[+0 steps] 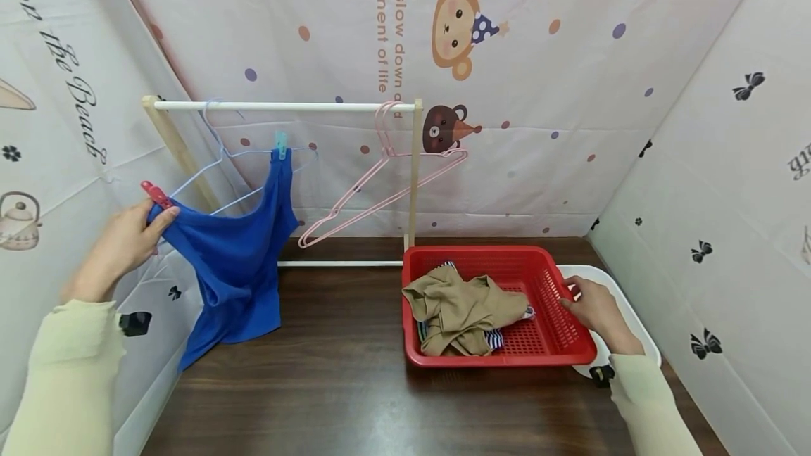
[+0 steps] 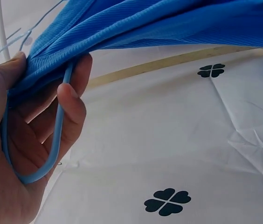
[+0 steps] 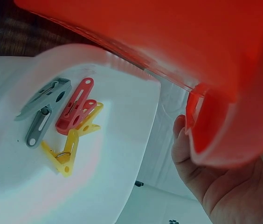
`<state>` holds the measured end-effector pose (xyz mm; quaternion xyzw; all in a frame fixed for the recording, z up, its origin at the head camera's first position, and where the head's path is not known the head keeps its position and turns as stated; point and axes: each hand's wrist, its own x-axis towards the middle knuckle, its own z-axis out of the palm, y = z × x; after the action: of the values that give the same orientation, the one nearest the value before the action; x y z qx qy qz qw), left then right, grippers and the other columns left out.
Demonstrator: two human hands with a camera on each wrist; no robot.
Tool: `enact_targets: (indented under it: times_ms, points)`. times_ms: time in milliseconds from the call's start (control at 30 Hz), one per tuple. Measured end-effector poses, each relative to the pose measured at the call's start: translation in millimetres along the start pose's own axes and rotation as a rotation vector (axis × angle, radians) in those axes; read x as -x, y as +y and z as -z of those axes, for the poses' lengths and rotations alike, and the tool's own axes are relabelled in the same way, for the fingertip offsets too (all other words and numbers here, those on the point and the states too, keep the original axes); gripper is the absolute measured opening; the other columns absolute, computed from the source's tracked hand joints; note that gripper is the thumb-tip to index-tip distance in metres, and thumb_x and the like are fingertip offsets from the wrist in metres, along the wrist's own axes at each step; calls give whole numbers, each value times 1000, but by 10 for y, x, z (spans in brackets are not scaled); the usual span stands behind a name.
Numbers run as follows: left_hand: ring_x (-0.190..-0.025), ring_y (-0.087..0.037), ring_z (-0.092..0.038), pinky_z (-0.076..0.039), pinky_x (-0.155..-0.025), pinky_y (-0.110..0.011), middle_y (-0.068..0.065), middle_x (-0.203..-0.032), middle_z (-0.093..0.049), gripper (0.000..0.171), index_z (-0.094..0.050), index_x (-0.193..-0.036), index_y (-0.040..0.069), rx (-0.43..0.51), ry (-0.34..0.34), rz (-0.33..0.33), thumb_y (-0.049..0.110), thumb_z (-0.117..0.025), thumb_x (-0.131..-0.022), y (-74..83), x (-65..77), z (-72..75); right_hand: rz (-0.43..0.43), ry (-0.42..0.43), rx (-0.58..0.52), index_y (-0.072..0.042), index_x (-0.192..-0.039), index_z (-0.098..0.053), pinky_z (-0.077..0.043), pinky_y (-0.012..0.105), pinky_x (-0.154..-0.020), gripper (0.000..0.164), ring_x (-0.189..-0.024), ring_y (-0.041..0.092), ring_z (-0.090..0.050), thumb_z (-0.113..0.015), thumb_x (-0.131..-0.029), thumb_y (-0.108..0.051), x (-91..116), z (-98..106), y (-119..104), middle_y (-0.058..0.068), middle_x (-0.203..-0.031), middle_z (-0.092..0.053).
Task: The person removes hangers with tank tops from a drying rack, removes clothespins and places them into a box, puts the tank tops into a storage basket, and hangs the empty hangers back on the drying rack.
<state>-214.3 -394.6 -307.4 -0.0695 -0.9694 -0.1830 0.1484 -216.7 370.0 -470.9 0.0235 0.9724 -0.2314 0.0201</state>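
Note:
My left hand [image 1: 129, 238] pinches the upper left corner of a blue ribbed garment [image 1: 234, 259] between thumb and fingers. In the left wrist view, the rounded end of the light blue hanger [image 2: 57, 135] passes through the same fingers. A red clothespin [image 1: 156, 194] sits at that corner, and a teal clothespin [image 1: 281, 145] clips the garment's other corner to the hanger. My right hand [image 1: 595, 308] grips the right rim of a red basket [image 1: 500, 361]. Inside the basket lies a khaki garment [image 1: 469, 305] over striped cloth [image 1: 494, 338].
The hanger hooks over a white rod [image 1: 285, 107] on a wooden-post rack, near pink hangers [image 1: 355, 192]. Partly behind the basket stands a white tub [image 3: 117, 186] with grey, red and yellow clothespins [image 3: 68, 151]. Patterned cloth walls [image 1: 697, 160] surround the brown table [image 1: 342, 400].

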Motion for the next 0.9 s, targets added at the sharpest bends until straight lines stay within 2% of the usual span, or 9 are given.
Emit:
enact_targets:
  times_ms: [167,300,400,533,667,767,900]
  points:
    - [-51,-15,-51,-35,-53,-30,-15,-65,-57,39,-49,-101,-3,23,69,18,35,-41,-106,9,35,4,6,5,8,6,-124,-55,-55,32,-55,44,-76,24,-62,-70,-87,-12,-2,-14,8,28,-103,-62]
    - [-48,-13,-49,-34,-48,-29,-13,-63,-56,40,-47,-97,-2,38,93,41,36,-41,-106,11,66,16,-1,-4,-2,6,-125,-54,-56,32,-55,45,-76,24,-62,-70,-87,-12,2,-6,5,29,-104,-61]
    - [-48,-16,-49,-33,-48,-29,-11,-60,-56,41,-47,-93,-1,37,115,46,37,-40,-106,13,75,26,-4,-10,-5,7,-125,-54,-56,32,-55,45,-76,24,-62,-70,-87,-12,4,1,0,29,-104,-61]
    - [-50,-23,-51,-32,-50,-30,-10,-55,-56,42,-47,-86,0,31,177,35,36,-42,-105,21,82,42,2,-4,5,7,-124,-54,-55,31,-55,44,-76,24,-62,-70,-87,-12,4,-2,0,28,-103,-62]
    - [-49,-15,-49,-32,-50,-28,-12,-56,-56,42,-47,-82,-1,46,225,28,35,-45,-104,23,107,44,3,3,11,6,-124,-55,-55,32,-55,44,-77,25,-62,-70,-87,-12,3,-10,1,28,-103,-62]
    - [-48,-7,-45,-31,-48,-27,-12,-58,-56,41,-47,-83,-1,57,217,48,35,-45,-104,13,143,30,0,4,10,6,-124,-55,-55,32,-55,44,-78,26,-62,-70,-87,-12,1,-11,-1,28,-104,-62]
    - [-47,-5,-42,-30,-47,-29,-11,-60,-56,42,-47,-83,0,56,186,76,36,-45,-104,-10,195,-11,-8,-1,2,6,-125,-55,-56,32,-55,45,-79,27,-62,-71,-87,-12,2,-3,-11,29,-105,-62]
